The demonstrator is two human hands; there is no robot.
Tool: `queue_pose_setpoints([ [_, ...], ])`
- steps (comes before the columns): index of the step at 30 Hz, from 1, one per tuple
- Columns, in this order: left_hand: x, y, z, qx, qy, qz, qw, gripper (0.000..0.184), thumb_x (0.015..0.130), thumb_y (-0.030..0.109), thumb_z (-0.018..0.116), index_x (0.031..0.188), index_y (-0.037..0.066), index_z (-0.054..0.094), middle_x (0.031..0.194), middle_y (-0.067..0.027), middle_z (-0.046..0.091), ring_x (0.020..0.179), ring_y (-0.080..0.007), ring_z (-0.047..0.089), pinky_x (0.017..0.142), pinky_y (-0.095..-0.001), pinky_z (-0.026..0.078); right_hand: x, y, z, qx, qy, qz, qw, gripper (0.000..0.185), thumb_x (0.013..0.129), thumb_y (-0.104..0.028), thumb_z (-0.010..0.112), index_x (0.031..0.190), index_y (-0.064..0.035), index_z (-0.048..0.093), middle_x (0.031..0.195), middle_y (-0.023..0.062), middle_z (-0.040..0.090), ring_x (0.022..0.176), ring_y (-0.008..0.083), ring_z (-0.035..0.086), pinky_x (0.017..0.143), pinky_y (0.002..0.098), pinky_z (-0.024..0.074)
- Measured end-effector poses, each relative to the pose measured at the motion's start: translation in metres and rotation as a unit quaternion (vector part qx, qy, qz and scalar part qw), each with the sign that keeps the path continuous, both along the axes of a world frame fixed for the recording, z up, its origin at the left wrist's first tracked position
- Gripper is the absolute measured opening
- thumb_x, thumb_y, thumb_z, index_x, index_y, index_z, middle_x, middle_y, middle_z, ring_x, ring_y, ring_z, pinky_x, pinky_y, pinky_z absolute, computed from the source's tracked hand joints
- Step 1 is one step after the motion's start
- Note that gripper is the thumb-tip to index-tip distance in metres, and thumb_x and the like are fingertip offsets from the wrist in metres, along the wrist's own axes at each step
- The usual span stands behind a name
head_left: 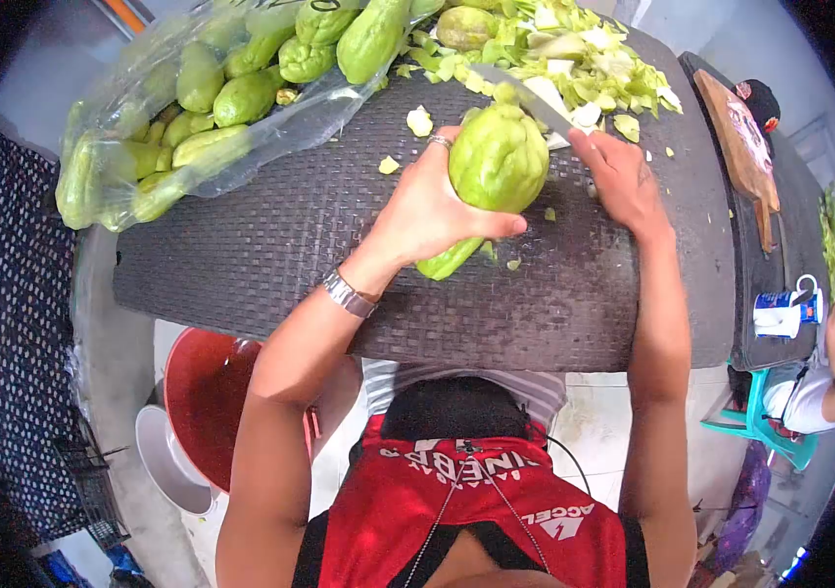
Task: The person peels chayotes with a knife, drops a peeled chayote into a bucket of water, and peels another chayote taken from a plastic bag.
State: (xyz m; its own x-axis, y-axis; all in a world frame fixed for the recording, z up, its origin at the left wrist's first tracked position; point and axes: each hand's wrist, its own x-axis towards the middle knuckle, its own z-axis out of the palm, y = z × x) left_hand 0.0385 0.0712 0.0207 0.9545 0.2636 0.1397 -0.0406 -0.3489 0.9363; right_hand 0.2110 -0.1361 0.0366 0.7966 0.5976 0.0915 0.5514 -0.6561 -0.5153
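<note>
Head view. Left hand (427, 211) grasps a chayote (501, 162), pear-shaped, green, lengthwise furrows, glossy skin; held above the dark woven-texture table (290, 245). Thumb lies across its lower end. A smooth green piece (450, 258) shows below the palm, mostly hidden; cannot tell if whole. Right hand (618, 181) clenched around a knife, handle concealed; flat metal blade (547, 111) lies at the chayote's upper end, contact not certain. Beyond the blade: heap of thin, curled, pale-green peelings (623, 73). Far left: clear, wrinkled plastic bag (275, 162) with many ridged chayotes (246, 98). Below table edge: round red tub (192, 402), smooth-walled.
</note>
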Motion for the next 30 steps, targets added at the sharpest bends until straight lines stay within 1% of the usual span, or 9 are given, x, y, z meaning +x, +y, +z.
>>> queue_pose_setpoints([
  [2,0.002,-0.002,-0.002,-0.107,0.003,-0.007,0.994,0.097,0.065,0.030,0.098,0.140,-0.003,0.046,0.125,-0.0154,0.066,0.116,-0.0232,0.066,0.100,-0.0338,0.052,-0.003,0.002,-0.004,-0.019,0.017,-0.045,0.999,0.073,0.101,-0.066,0.045,0.093,0.0020,0.069,0.088,0.0269,0.069,0.091,0.0456,0.066,0.083,0.0477,0.0501],
  [7,-0.012,0.017,0.012,-0.403,-0.120,-0.099,0.902,0.088,0.085,0.009,0.082,0.154,0.001,0.028,0.137,-0.0195,0.056,0.124,-0.0297,0.061,0.103,-0.0437,0.054,0.016,-0.003,-0.016,-0.018,0.070,-0.059,0.996,0.077,0.102,-0.068,0.040,0.091,0.0030,0.068,0.089,0.0279,0.068,0.091,0.0466,0.064,0.085,0.0479,0.0487],
  [9,-0.009,0.023,0.010,-0.468,-0.099,-0.097,0.873,0.073,0.088,0.015,0.077,0.149,0.002,0.040,0.133,-0.0182,0.061,0.115,-0.0296,0.066,0.096,-0.0444,0.057,0.016,-0.008,-0.019,0.017,0.064,-0.043,0.997,0.077,0.103,-0.068,0.039,0.088,0.0028,0.068,0.089,0.0280,0.068,0.090,0.0468,0.064,0.085,0.0485,0.0485],
  [12,0.002,0.016,0.009,-0.381,-0.026,-0.191,0.904,0.066,0.084,0.016,0.079,0.141,0.000,0.049,0.119,-0.0178,0.067,0.093,-0.0255,0.071,0.079,-0.0394,0.061,0.016,-0.010,-0.018,0.064,0.078,-0.062,0.993,0.074,0.103,-0.067,0.041,0.088,0.0014,0.066,0.079,0.0216,0.065,0.079,0.0367,0.063,0.076,0.0446,0.0485],
  [16,0.011,0.014,-0.004,-0.358,0.013,-0.119,0.926,0.064,0.074,0.007,0.081,0.132,-0.001,0.055,0.106,-0.0154,0.070,0.075,-0.0219,0.069,0.064,-0.0350,0.060,0.000,-0.021,-0.010,0.195,0.089,0.086,0.973,0.064,0.100,-0.066,0.052,0.092,-0.0030,0.063,0.068,0.0044,0.051,0.065,0.0139,0.047,0.061,0.0324,0.0415],
  [19,0.010,0.025,-0.002,-0.322,0.008,-0.179,0.930,0.059,0.072,-0.003,0.082,0.126,0.003,0.058,0.102,-0.0075,0.068,0.081,-0.0173,0.067,0.070,-0.0330,0.059,-0.023,-0.015,0.000,0.220,-0.013,0.180,0.959,0.064,0.095,-0.067,0.059,0.090,-0.0042,0.063,0.064,0.0050,0.051,0.059,0.0149,0.047,0.057,0.0338,0.0412],
  [20,0.010,0.026,-0.005,-0.239,-0.032,-0.165,0.956,0.072,0.068,-0.001,0.087,0.133,0.002,0.056,0.114,-0.0071,0.068,0.098,-0.0169,0.067,0.085,-0.0339,0.057,-0.029,-0.015,0.002,0.183,-0.007,0.165,0.969,0.064,0.089,-0.068,0.066,0.089,-0.0045,0.062,0.060,0.0079,0.052,0.055,0.0195,0.052,0.055,0.0360,0.0421],
  [23,0.003,0.033,-0.016,-0.033,0.003,-0.162,0.986,0.087,0.065,0.004,0.092,0.141,0.002,0.051,0.124,-0.0070,0.067,0.114,-0.0170,0.062,0.100,-0.0348,0.051,-0.043,-0.015,0.018,0.147,0.015,0.217,0.965,0.064,0.086,-0.068,0.069,0.088,-0.0041,0.060,0.059,0.0114,0.054,0.054,0.0264,0.058,0.054,0.0388,0.0440],
  [30,-0.008,0.030,-0.007,-0.126,0.021,-0.162,0.978,0.097,0.062,0.008,0.094,0.146,0.002,0.046,0.126,-0.0067,0.065,0.118,-0.0162,0.059,0.106,-0.0348,0.047,-0.036,-0.019,0.015,0.139,0.004,0.291,0.947,0.063,0.088,-0.064,0.069,0.085,-0.0022,0.058,0.062,0.0125,0.052,0.057,0.0311,0.056,0.056,0.0400,0.0441],
])
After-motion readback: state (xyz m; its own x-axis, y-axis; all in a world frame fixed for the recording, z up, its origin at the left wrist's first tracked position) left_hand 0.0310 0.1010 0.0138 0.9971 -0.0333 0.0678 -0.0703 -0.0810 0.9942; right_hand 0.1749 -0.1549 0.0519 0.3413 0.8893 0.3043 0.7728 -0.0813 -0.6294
